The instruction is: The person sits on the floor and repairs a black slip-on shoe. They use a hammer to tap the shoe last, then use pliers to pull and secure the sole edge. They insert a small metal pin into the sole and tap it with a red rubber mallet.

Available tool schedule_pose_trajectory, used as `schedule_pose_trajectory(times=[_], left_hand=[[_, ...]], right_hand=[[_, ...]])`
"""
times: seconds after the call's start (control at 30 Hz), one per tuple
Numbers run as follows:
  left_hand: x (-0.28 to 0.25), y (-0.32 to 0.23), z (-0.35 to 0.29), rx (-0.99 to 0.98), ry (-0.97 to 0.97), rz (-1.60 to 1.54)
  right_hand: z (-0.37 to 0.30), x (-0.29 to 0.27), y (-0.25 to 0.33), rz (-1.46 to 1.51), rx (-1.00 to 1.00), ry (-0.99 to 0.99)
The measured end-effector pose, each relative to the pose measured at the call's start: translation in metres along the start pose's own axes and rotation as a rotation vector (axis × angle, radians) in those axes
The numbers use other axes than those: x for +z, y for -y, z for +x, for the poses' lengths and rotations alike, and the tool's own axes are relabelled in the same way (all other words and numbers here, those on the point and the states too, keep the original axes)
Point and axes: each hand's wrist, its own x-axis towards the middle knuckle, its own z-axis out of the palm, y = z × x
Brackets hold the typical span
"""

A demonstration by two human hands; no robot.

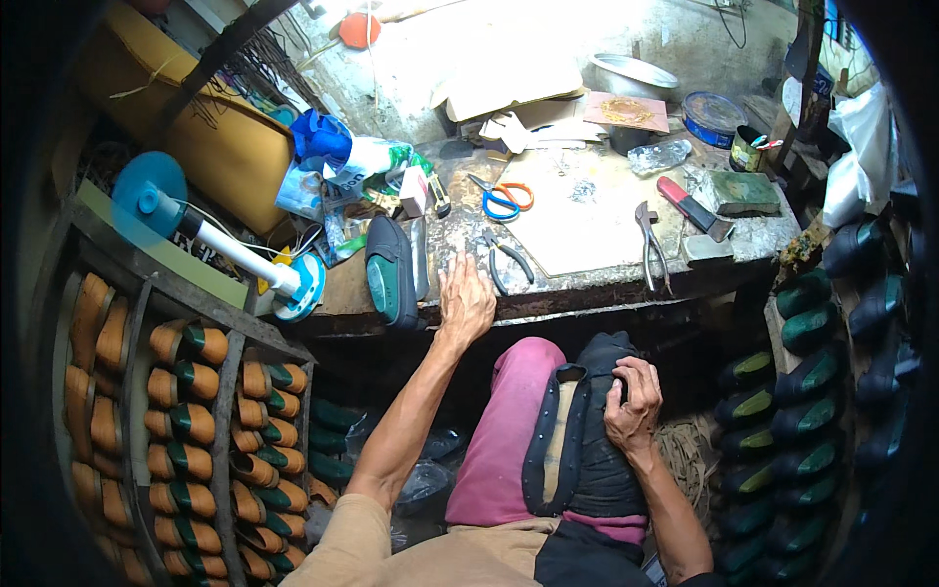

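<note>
My left hand (467,296) lies palm down on the bench's front edge, fingers stretched out and holding nothing. Just left of it stands a dark shoe (393,274) with a green panel; to its right are black-handled pliers (511,262). In my lap, a dark shoe upper (554,440) rests lengthwise, bottom up, with a tan strip down its middle and small dots along its rim. My right hand (634,403) is on my right thigh beside this upper. Its fingers are curled; whatever dark thing may be inside them is hidden.
Orange-blue scissors (504,200), pincers (649,243), a red-handled knife (693,207) and a green block (743,193) lie on the bench (587,303). A blue-white fan (240,247) leans at left. Racks of tan shoes (186,423) and dark shoes (807,421) flank me.
</note>
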Motion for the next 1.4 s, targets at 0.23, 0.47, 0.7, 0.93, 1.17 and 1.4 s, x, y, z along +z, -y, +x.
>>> schedule_pose_trajectory(times=[0.23,0.47,0.7,0.93,1.17,1.4], left_hand=[[0.014,0.037,0.055,-0.054,-0.029,-0.079],[0.036,0.044,0.084,0.069,-0.076,-0.182],[0.011,0.037,0.122,0.038,-0.028,-0.041],[-0.029,0.026,0.089,0.051,-0.245,-0.309],[-0.020,0.038,0.077,0.042,-0.056,-0.256],[-0.029,0.043,0.101,-0.026,-0.172,-0.413]], right_hand=[[0.000,0.001,-0.001,0.014,0.006,-0.001],[-0.002,0.002,-0.003,0.011,0.015,0.011],[0.002,0.004,0.000,0.002,-0.011,-0.005],[0.003,0.004,-0.002,0.002,0.024,-0.012],[0.005,0.011,-0.002,0.036,0.001,0.001],[0.004,0.008,0.001,0.038,0.041,-0.001]])
